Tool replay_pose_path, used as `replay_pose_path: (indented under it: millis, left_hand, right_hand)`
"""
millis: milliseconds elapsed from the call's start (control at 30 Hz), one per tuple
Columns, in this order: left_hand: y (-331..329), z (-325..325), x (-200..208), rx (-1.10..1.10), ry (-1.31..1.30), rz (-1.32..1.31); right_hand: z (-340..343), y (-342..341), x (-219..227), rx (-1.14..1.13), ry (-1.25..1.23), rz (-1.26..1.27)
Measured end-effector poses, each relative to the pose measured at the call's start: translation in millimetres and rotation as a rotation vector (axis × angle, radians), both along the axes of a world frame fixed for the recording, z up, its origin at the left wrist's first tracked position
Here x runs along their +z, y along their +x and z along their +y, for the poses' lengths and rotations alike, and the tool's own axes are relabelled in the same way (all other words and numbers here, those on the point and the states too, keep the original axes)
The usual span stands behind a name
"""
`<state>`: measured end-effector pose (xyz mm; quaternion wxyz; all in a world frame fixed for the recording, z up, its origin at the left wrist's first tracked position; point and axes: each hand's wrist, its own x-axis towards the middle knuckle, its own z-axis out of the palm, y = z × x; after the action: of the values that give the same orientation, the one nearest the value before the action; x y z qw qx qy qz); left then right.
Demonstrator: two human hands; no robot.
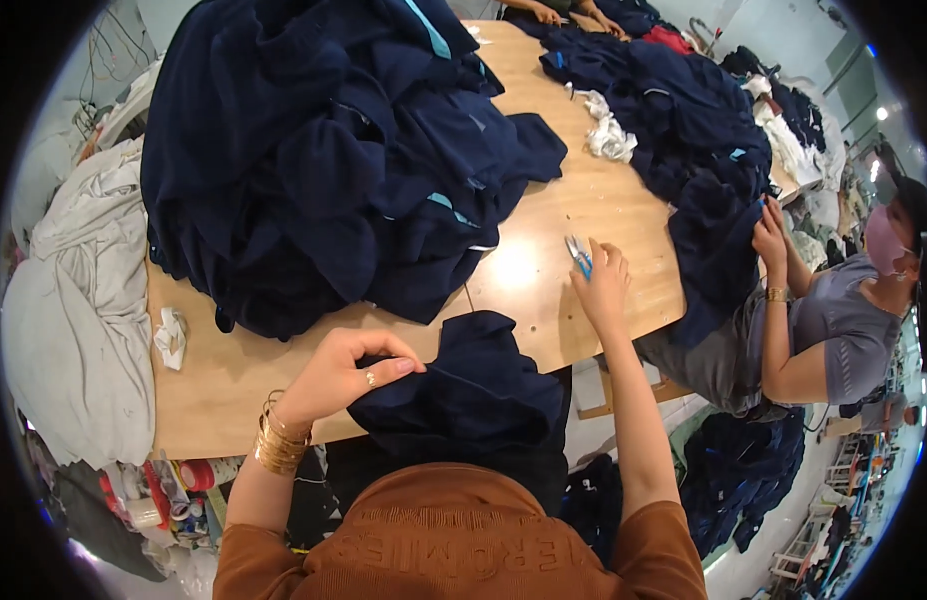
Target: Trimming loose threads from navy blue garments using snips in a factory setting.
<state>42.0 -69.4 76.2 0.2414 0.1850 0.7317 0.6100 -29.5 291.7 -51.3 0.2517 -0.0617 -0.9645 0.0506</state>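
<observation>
A navy garment (463, 385) lies across my lap and over the near table edge. My left hand (358, 372), with a ring and gold bangles at the wrist, pinches the cloth at its upper left between thumb and fingers. Out to the right, above the tabletop, my right hand (605, 285) grips a pair of thread snips (580, 257) with blue handles and metal blades pointing away from me. The snips are apart from the cloth.
A tall heap of navy garments (323, 170) fills the table's (543, 330) left and middle. Pale cloth (83, 310) hangs at the left edge. On the right, a masked co-worker (823, 320) handles navy cloth (718, 230) beside a second pile. White scraps (608, 135) lie between the heaps.
</observation>
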Motion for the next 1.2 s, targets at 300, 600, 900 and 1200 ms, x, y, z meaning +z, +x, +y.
replay_pose_path:
  millis: [300,600,900,1200]
  left_hand:
    - [14.7,-14.1,2.4,-0.170,0.075,-0.098]
    - [14.0,-131.6,50.5,0.828,0.401,1.002]
    - [0.9,-91.0,-40.9,0.234,-0.917,0.688]
    - [13.5,47.4,-53.8,0.257,0.336,-0.396]
  right_hand:
    - [-77.8,68.2,7.5,0.228,-1.276,-0.497]
    - [-4.8,87.7,195.3,0.629,-1.473,0.507]
    - [-57.6,108.6,57.3,0.134,-1.520,-0.204]
    - [-149.1,97.3,80.8,0.747,-0.983,-0.356]
